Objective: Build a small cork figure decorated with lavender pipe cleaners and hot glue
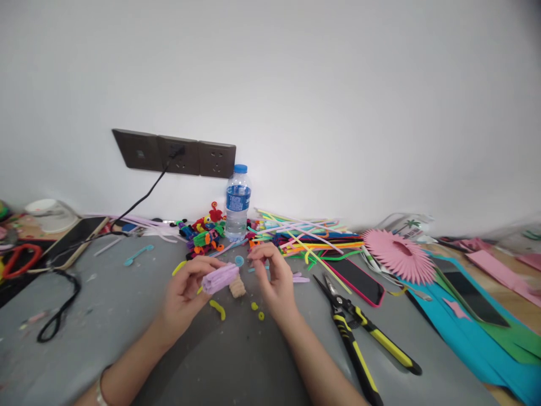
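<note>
Between the thumb and fingers of my left hand (pixel 186 290) is a purple fuzzy bundle (pixel 220 278), held above the grey mat. My right hand (pixel 274 282) is raised just to its right, thumb and fingers curled toward each other; whether anything small is between them cannot be made out. A beige ribbed piece (pixel 237 286) lies between the hands. On the mat below are a curved yellow-green piece (pixel 218 309) and two small yellow-green bits (pixel 257 311).
Yellow-black pruning shears (pixel 359 332) and a pink-edged phone (pixel 357 280) lie right. Behind are a water bottle (pixel 238 203), colourful pipe cleaners (pixel 308 234) and small fuzzy figures (pixel 205 234). A pink paper fan (pixel 398 255) is back right, red-handled scissors (pixel 21 260) far left.
</note>
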`<state>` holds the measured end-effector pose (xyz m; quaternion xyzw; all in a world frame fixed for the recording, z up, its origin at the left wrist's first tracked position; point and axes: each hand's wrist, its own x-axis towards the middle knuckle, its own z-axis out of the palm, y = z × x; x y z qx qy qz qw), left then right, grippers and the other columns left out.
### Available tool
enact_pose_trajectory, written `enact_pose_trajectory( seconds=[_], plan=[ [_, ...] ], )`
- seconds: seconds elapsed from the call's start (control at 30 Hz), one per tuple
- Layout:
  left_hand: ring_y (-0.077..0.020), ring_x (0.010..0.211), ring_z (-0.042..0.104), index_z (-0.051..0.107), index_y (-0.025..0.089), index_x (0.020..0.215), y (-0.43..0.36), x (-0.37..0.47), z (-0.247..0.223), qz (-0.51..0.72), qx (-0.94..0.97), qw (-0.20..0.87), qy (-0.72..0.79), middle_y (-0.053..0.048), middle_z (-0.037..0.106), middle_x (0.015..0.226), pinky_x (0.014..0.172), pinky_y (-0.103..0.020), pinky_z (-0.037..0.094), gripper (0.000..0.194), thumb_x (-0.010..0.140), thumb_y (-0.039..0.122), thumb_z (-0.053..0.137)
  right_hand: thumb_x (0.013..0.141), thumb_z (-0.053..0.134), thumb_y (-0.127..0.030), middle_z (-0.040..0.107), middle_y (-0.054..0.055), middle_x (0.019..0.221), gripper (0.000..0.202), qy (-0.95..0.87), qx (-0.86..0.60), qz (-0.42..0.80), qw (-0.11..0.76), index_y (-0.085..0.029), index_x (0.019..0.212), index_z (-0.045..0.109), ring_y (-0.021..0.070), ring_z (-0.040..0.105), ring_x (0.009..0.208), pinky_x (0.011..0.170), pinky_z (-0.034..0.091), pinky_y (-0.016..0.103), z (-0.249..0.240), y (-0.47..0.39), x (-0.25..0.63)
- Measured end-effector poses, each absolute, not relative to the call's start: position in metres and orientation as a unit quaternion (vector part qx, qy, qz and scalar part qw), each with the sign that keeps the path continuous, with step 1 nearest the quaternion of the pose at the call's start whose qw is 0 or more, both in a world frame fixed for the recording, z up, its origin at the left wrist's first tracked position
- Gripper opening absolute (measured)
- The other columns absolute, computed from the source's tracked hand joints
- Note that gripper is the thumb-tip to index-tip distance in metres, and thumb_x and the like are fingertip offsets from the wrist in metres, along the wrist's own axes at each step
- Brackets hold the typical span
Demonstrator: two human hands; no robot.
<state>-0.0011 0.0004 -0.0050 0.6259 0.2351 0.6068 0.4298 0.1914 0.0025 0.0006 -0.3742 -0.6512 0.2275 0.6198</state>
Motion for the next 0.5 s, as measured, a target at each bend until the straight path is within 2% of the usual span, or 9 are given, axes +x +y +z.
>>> enact_pose_trajectory(
  seconds=[0.13,0.23,0.37,0.5],
  plan=[
    [-0.0207,0.093,0.068,0.07,0.022,0.094,0.0002,-0.0026,-0.0065,0.616,0.591,0.444,0.271,-0.007,0.073,0.097,0.08,-0.029,0.055,0.013,0.082,0.022,0.074,0.098,0.043,-0.025,0.06,0.004,0.082,0.017,-0.62,-0.382,0.296,0.618,-0.021,0.093,0.059,0.0172,0.059,0.075,0.069,0.046,0.029,-0.002,0.0045,0.1958],
    [-0.0213,0.09,0.069,0.071,0.021,0.091,-0.0002,-0.0028,-0.0066,0.606,0.577,0.46,0.299,-0.007,0.073,0.095,0.076,-0.028,0.055,0.014,0.08,0.026,0.076,0.096,0.049,-0.029,0.063,0.005,0.084,0.017,-0.639,-0.355,0.332,0.597,-0.021,0.098,0.064,0.0179,0.06,0.078,0.068,0.047,0.029,0.0011,0.0035,0.1957],
    [-0.0192,0.087,0.069,0.071,0.022,0.094,0.0003,-0.001,-0.0055,0.591,0.587,0.469,0.292,-0.006,0.074,0.095,0.074,-0.025,0.054,0.014,0.081,0.026,0.075,0.091,0.062,-0.034,0.064,0.004,0.081,0.014,-0.659,-0.307,0.351,0.59,-0.022,0.091,0.069,0.0184,0.058,0.077,0.069,0.046,0.031,0.0054,0.0027,0.1904],
    [-0.0181,0.087,0.069,0.071,0.023,0.095,0.0005,-0.0007,-0.0056,0.584,0.588,0.48,0.288,-0.005,0.074,0.095,0.073,-0.023,0.053,0.014,0.082,0.024,0.074,0.087,0.068,-0.04,0.063,0.004,0.078,0.02,-0.652,-0.301,0.375,0.586,-0.021,0.082,0.068,0.0184,0.057,0.075,0.068,0.046,0.031,0.0044,0.0036,0.1869]
  ],
)
